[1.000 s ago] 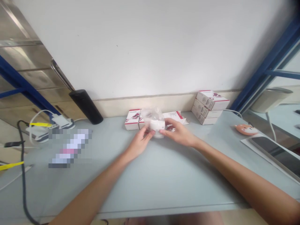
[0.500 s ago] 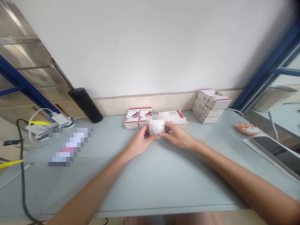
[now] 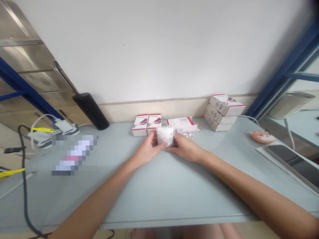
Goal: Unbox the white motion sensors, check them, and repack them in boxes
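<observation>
Between my hands is a small white rounded device (image 3: 164, 135), seemingly in clear plastic wrap; its exact kind cannot be made out. My left hand (image 3: 149, 146) grips its left side, thumb across the front. On the opposite side, the fingers of my right hand (image 3: 186, 146) close on the device, their tips partly hidden behind it. Just beyond lies an opened white and red carton (image 3: 181, 124) with its flap out. Small white pieces (image 3: 188, 134) rest in front of that carton. Two closed white and red boxes (image 3: 147, 125) stand side by side behind my left hand.
Three similar boxes (image 3: 221, 113) are stacked at the back right. A black cylinder (image 3: 91, 111) leans near the wall on the left. A pixelated phone-like object (image 3: 74, 156), power strips (image 3: 67, 127) and cables occupy the left side. An orange animal-shaped item (image 3: 263, 136) and a dark tablet-like slab (image 3: 294, 162) lie right.
Both hands have brought the white device slightly down and toward me, turning it a little. The small white pieces beside the opened carton now show. The boxes stay put.
</observation>
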Demonstrator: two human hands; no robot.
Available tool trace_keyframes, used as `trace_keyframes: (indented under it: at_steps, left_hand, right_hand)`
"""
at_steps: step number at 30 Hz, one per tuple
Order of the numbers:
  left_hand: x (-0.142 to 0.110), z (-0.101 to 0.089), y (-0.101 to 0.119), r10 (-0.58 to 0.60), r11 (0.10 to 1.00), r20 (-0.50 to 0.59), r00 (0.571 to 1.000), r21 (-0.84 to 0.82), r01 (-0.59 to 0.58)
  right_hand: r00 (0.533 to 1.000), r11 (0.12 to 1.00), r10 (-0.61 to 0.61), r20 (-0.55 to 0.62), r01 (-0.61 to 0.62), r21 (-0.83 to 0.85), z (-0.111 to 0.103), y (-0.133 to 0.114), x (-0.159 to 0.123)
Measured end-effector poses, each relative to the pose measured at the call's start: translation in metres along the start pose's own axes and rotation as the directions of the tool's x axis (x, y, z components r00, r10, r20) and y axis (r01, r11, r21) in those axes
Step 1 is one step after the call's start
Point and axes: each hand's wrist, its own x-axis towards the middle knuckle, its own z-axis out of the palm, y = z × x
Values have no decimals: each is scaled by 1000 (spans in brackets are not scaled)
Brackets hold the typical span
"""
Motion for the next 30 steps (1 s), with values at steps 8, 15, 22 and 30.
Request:
trace_keyframes:
  at_steps: [8, 15, 22, 30]
  left_hand:
    - [-1, 3, 15, -116, 967, -79, 990, -235, 94]
    - [0, 4, 32, -274, 797, -125, 954, -584, 152]
    - [2, 2, 36, -330, 691, -178, 927, -714, 109]
    - [1, 3, 36, -281, 705, -188, 941, -705, 70]
  right_hand:
    - [999, 981, 5, 53, -15, 196, -8, -4, -4]
    - [996, 950, 68, -60, -46, 308, -24, -12, 1]
    - [911, 875, 236, -337, -48, 482, -11, -20, 4]
    - [949, 705, 276, -149, -95, 703, 12, -24, -3]
